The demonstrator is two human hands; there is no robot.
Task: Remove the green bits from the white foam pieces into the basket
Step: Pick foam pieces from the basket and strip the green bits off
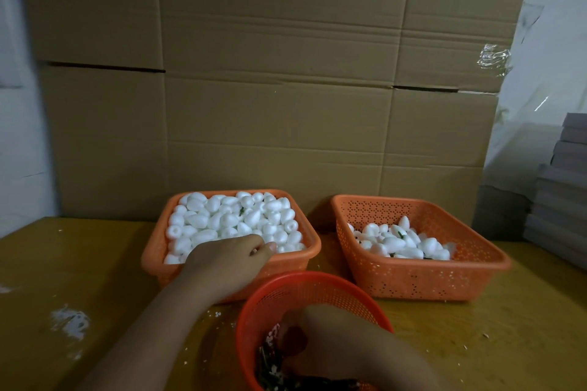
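An orange rectangular basket (pixel 152 251) at centre-left is heaped with white foam pieces (pixel 228 219); one shows a green bit (pixel 241 211). My left hand (pixel 228 259) rests over its near rim, fingers curled onto the foam at the front; whether it grips a piece is unclear. A second orange basket (pixel 476 267) on the right holds fewer foam pieces (pixel 403 241), some with green bits. A round red basket (pixel 286 292) near me holds dark green bits (pixel 270 365). My right hand (pixel 346 346) reaches down inside it, fingers bent; what it holds is hidden.
The baskets stand on a yellow-brown table (pixel 95 263) with white foam crumbs (pixel 71 322) on the left. A cardboard wall (pixel 270 89) rises behind the baskets. Stacked grey boards (pixel 562 194) sit at the right edge, with clear plastic sheeting (pixel 533 73) above.
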